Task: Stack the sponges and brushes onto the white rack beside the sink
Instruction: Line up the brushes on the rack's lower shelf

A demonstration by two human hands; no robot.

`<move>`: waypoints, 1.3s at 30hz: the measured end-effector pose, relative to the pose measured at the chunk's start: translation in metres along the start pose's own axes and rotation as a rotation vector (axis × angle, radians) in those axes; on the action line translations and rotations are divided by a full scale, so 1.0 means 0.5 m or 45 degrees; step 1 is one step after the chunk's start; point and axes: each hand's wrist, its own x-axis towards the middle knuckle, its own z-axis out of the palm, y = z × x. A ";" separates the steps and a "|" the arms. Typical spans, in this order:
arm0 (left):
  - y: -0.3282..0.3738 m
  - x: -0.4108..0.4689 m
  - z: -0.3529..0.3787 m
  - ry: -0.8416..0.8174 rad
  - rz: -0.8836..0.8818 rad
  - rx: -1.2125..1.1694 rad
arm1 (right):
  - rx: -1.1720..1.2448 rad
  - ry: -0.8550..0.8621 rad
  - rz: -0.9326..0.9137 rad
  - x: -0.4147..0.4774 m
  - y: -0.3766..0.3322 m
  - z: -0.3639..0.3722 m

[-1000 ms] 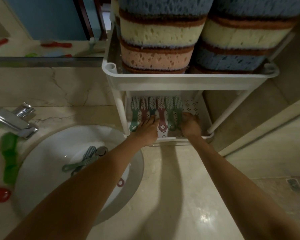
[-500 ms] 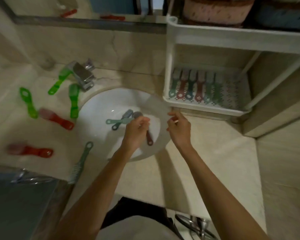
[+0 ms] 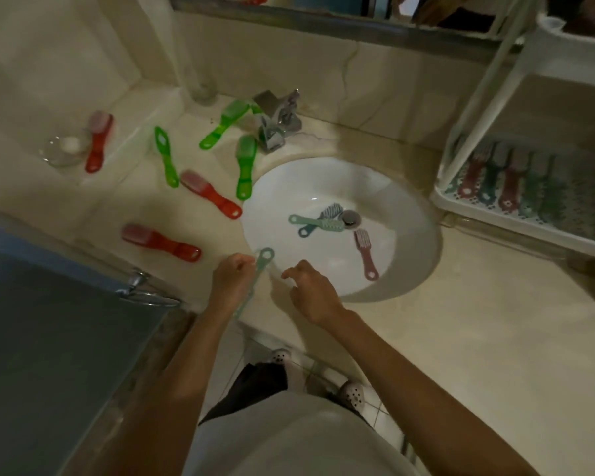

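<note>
My left hand [image 3: 232, 280] curls its fingers round a pale green brush [image 3: 262, 261] lying at the near-left rim of the sink [image 3: 416, 242]. My right hand [image 3: 310, 293] hovers just right of it, fingers loosely curled and holding nothing. In the sink basin lie a pale green brush [image 3: 315, 223], a blue-grey brush [image 3: 328, 213] and a pink brush [image 3: 366, 252]. Several green brushes [image 3: 245, 166] and red brushes [image 3: 210, 194] are scattered on the counter to the left. The white rack [image 3: 526, 231] stands at the right, with several brushes lined up on its lower shelf.
A chrome faucet [image 3: 277, 121] stands behind the sink. A glass bowl [image 3: 64, 149] sits on a ledge at far left, a glass cup [image 3: 200, 87] in the corner. A glass door with a metal handle [image 3: 145, 290] borders the counter at near left.
Both hands have left the rack's lower shelf and come back across the sink to its near-left rim. The left hand has closed on the pale green brush there. My view has swung left.
</note>
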 end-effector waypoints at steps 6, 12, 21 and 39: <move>-0.065 0.093 -0.095 -0.046 -0.035 -0.216 | -0.360 -0.284 -0.178 0.086 -0.109 0.041; -0.088 0.195 -0.158 -0.102 -0.011 -0.285 | -0.606 -0.352 -0.069 0.157 -0.144 0.068; -0.071 0.256 -0.163 -0.276 0.079 -0.205 | -0.437 -0.140 0.304 0.220 -0.145 0.072; 0.169 0.420 0.206 -0.851 0.745 1.108 | 0.237 0.332 1.155 0.251 0.109 -0.075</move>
